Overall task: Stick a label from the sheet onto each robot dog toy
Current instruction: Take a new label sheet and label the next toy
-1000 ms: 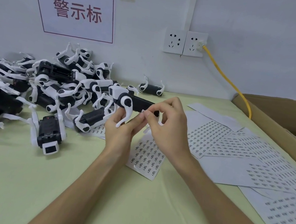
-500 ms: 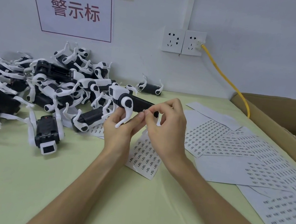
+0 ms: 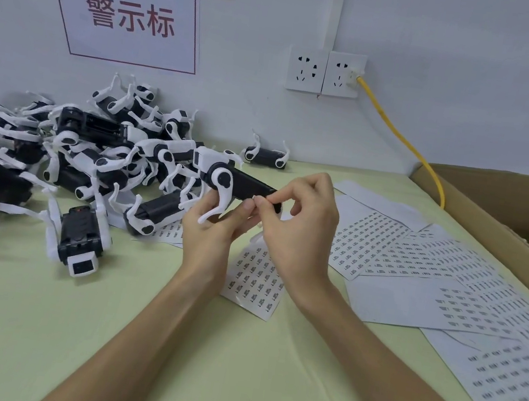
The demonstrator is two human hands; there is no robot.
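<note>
While gripped: toy, 2 hands.

Bright, even light; soft shadows; wide-angle bending at edges.

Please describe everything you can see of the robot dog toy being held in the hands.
The black-and-white plastic robot dog toy has a long glossy black body, white head block and white curved legs on round black-centred joints. It is held level above the pale green table. The left hand grips it from below; the right hand pinches at its near side.

Glossy plastic toy (paper sheets)
</note>
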